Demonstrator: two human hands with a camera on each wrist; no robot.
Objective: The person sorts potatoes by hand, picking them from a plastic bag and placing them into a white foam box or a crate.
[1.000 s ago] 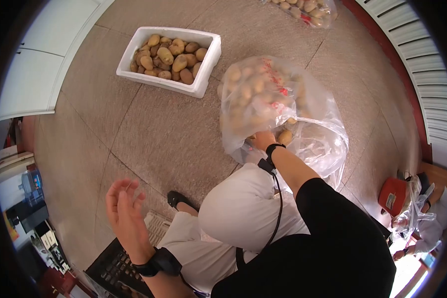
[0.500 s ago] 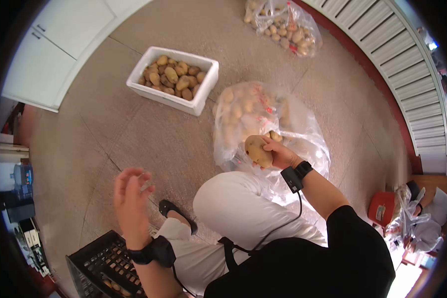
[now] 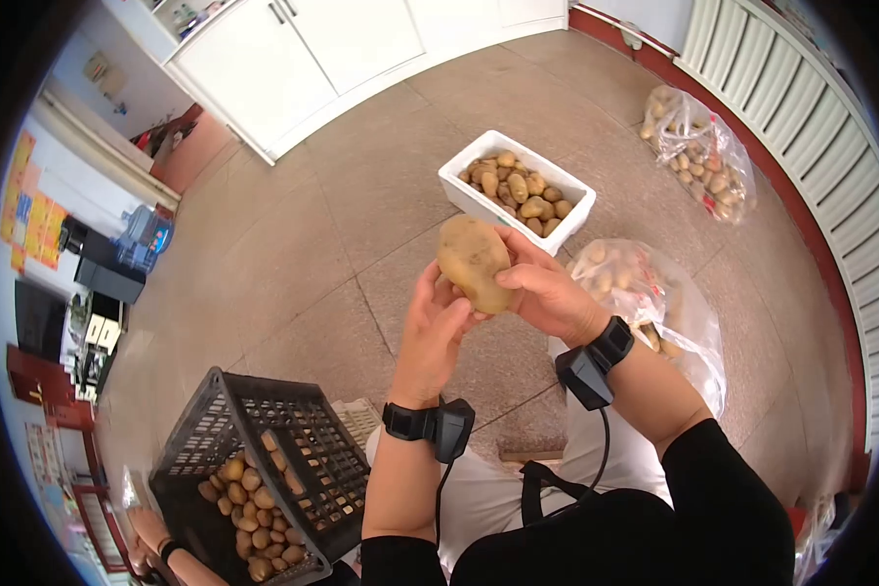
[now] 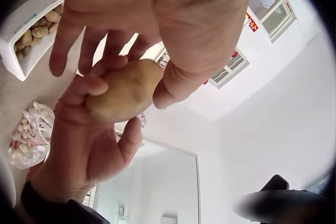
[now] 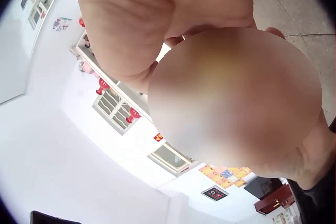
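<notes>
A large yellowish-brown potato (image 3: pixel 473 264) is held up in front of the body, between both hands. My right hand (image 3: pixel 555 298) grips it from the right, thumb across its face and fingers behind. From below and left, my left hand (image 3: pixel 428 337) holds the same potato, its thumb at the lower edge. The left wrist view shows the potato (image 4: pixel 126 90) with the left thumb against one end and the right fingers wrapped around the other. In the right wrist view a blurred oval hides most of the grip.
A white foam box (image 3: pixel 568 217) of potatoes stands on the floor ahead. Right of it lies an opened clear bag (image 3: pixel 689 293) of potatoes, another bag (image 3: pixel 703 161) farther off by the radiator (image 3: pixel 811 127). At left, a black crate (image 3: pixel 205 430) holds potatoes; another person's hand (image 3: pixel 148 527) is beside it.
My right hand came out of the clear bag with a potato and carried it left and up. The left hand moved right to take hold too. The head view turned left.
</notes>
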